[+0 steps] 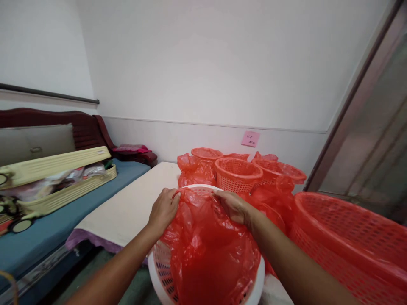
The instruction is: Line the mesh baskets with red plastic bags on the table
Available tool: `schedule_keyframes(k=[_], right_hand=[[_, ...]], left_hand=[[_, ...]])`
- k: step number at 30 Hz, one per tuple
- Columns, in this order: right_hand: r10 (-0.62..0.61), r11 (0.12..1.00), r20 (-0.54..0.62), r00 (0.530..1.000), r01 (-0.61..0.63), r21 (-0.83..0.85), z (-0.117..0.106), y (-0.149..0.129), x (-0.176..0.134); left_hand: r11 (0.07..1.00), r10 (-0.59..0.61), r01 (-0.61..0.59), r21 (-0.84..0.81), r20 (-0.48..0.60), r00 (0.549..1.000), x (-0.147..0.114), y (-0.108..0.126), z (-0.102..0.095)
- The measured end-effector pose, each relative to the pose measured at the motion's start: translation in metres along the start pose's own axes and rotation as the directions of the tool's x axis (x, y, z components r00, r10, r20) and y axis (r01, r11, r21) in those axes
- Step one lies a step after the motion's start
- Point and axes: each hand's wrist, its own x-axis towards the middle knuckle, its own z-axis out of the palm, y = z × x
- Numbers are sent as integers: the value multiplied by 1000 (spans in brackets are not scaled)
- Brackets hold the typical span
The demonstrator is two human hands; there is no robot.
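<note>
From where I stand, the person's two hands are at work over a round white plastic basket with slotted walls [152, 273]. The left hand [163, 209] is pinched on the edge of a thin, glossy red plastic bag [206, 254], thumb uppermost, near the basket's far rim. The right hand [233, 207] is curled on the same film a little way across, though some of its fingertips are hidden from me. The hands stand apart with the bag's crumpled edge between them; I suppose that spacing keeps such limp stuff from folding in on itself. The bag lies across the basket's mouth, within the ring of the rim; how deep it drops I cannot tell.

Beyond them, red perforated plastic baskets [238, 176] bunch near the white wall [203, 76], with loose red film around them, perhaps grouped that way to save space. A larger red perforated plastic basket [343, 237] stands just beside the right forearm, so its rim looks like the edge an elbow might catch.

The freer side is the left, where the cream-topped bench [127, 203] stretches towards a blue-covered bed [135, 166]. Its purple cloth border [98, 242] hangs over the near edge. A pale yellow hard-shell suitcase [59, 165] lies open on the bed, well apart from the hands.
</note>
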Motion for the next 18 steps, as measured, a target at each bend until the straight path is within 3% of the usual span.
schedule_keyframes(k=[4,7,11,14,18], right_hand=[[-51,998,-27,998,52,36,-3,-2,-3],[-160,987,-157,975,157,-34,-3,1,3],[-375,915,-363,853,277,-295,-4,3,15],[-497,812,-401,770,250,-527,-6,3,18],[-563,656,-364,742,133,-743,-5,-3,16]], left_hand=[[1000,-1,1,8,-3,1000,2,0,0],[1000,-5,5,10,-12,1000,2,1,-1],[1000,-13,13,-7,-11,1000,1,4,-2],[998,-49,48,-41,-24,999,0,5,-2],[984,-138,131,-123,-47,989,0,3,-1]])
